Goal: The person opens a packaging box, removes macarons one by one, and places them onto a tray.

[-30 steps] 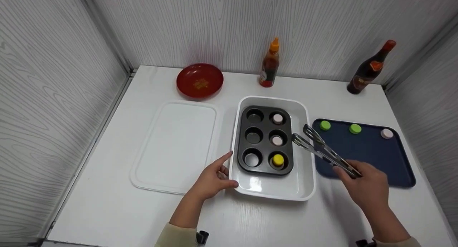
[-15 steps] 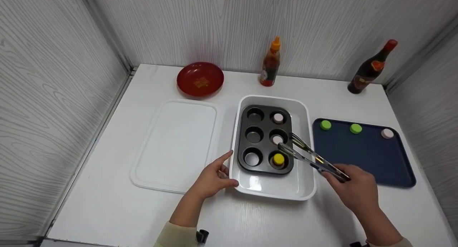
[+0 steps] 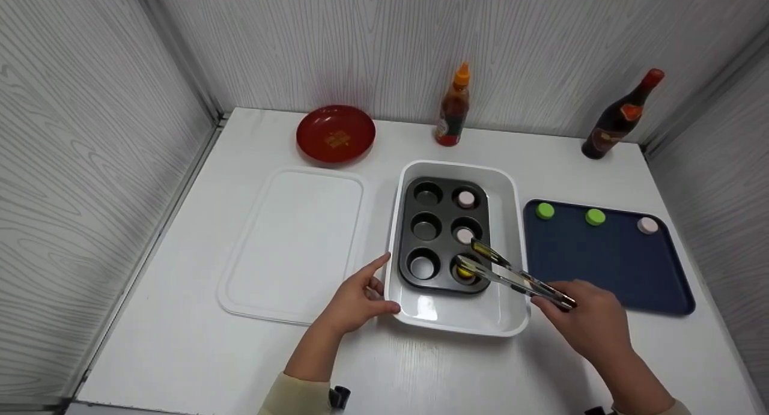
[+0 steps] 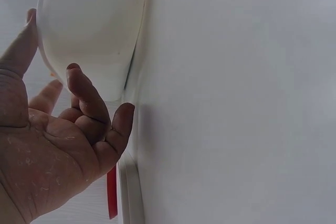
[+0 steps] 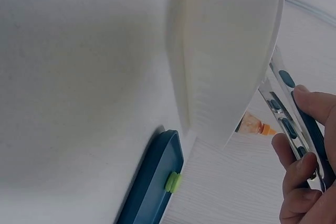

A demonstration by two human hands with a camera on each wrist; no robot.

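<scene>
My right hand (image 3: 592,316) grips metal tongs (image 3: 550,292), which reach over the right wall of a white rectangular tub (image 3: 510,319). Their tips straddle the front right cup of a dark muffin tin (image 3: 444,247), partly covering the yellow round piece (image 3: 463,272) there. Pale pink round pieces (image 3: 466,199) sit in the two cups behind it. My left hand (image 3: 354,304) touches the tub's front left corner, thumb and index finger at its rim. From below, the left wrist view shows this hand (image 4: 58,150) beside the tub's outer wall, its other fingers loosely bent.
Right of the tub lies a dark blue tray (image 3: 607,265) with two green round pieces (image 3: 595,217) and a pink one (image 3: 647,225). A white board (image 3: 300,247) lies left. Behind stand a red plate (image 3: 335,134), a sauce bottle (image 3: 453,112) and a dark bottle (image 3: 622,118).
My right hand has carried the tongs leftward and toward me, from beside the tub's right wall to over the yellow piece. The left hand has stayed on the tub.
</scene>
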